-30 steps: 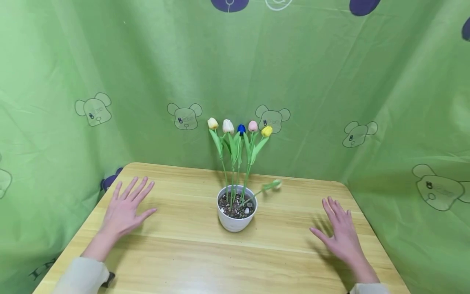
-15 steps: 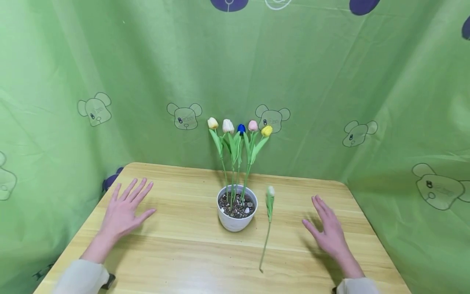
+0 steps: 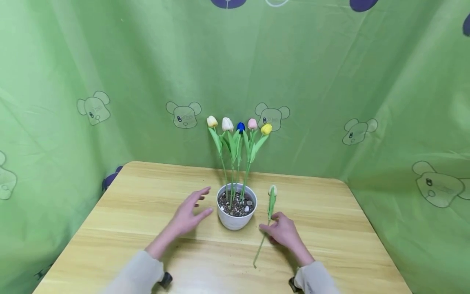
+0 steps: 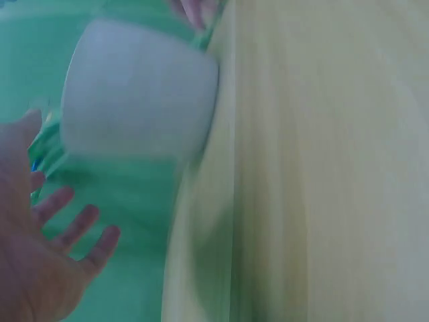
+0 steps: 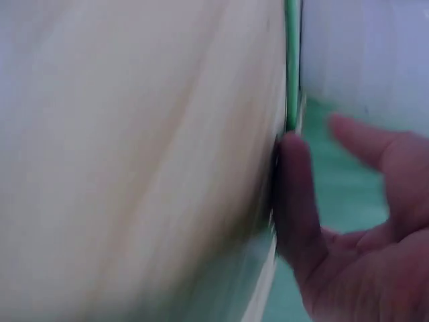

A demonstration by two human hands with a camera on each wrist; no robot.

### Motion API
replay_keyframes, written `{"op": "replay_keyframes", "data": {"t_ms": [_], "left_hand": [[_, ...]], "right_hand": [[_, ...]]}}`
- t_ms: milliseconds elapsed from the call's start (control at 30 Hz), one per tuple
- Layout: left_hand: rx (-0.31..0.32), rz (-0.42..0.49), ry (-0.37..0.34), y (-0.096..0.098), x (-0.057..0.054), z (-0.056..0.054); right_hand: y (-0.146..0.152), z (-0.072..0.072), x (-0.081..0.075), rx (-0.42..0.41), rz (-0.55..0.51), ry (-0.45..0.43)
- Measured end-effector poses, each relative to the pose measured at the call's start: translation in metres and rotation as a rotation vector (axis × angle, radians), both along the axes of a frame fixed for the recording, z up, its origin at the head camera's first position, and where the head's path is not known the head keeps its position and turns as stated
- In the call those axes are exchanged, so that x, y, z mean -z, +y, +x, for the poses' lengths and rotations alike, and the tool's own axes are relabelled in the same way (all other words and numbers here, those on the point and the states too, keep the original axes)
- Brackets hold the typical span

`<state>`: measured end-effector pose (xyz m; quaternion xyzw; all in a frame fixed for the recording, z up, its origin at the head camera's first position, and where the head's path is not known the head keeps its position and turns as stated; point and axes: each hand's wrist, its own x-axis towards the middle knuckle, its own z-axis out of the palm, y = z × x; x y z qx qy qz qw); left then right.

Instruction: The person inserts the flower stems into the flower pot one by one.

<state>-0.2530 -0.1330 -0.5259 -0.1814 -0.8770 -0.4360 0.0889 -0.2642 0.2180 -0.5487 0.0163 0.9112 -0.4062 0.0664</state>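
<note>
A white pot (image 3: 235,222) holds dark soil and several upright artificial tulips, among them a blue tulip (image 3: 240,127) and a yellow tulip (image 3: 266,129). To its right, a single white tulip (image 3: 272,200) lies on the table. My right hand (image 3: 284,232) reaches over that tulip's stem with thumb and fingers either side; in the right wrist view a fingertip meets the green stem (image 5: 292,67), while a gap stays between the digits. Just left of the pot, my left hand (image 3: 187,216) hovers with spread fingers, apart from it in the head view.
A wooden table (image 3: 154,192) with rounded far corners carries the pot. Green curtain fabric (image 3: 147,81) printed with bear heads hangs behind it and along both sides.
The white tulip dropped from leaning out of the pot to lying on the table. Both hands came inward, the left towards the pot and the right to the fallen tulip's stem.
</note>
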Motion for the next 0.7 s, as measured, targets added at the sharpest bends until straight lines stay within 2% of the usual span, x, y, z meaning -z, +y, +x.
{"op": "replay_keyframes", "data": {"t_ms": [100,200,367,500,700], "left_hand": [[0.039,0.039,-0.040,0.022,0.003,-0.005],[0.055,0.088,-0.062,0.032,0.006,-0.006],[0.073,0.157,-0.080,0.036,0.008,-0.007],[0.079,0.161,-0.094,0.035,0.008,-0.008],[0.071,0.146,-0.118,0.035,0.008,-0.009]], "right_hand": [[-0.015,-0.002,0.000,0.003,0.021,-0.013],[-0.022,-0.004,0.002,0.020,-0.005,-0.025],[-0.023,-0.006,0.004,0.045,-0.080,-0.053],[-0.019,-0.009,0.005,0.084,-0.160,-0.056],[-0.009,-0.013,0.010,0.139,-0.335,-0.040]]}}
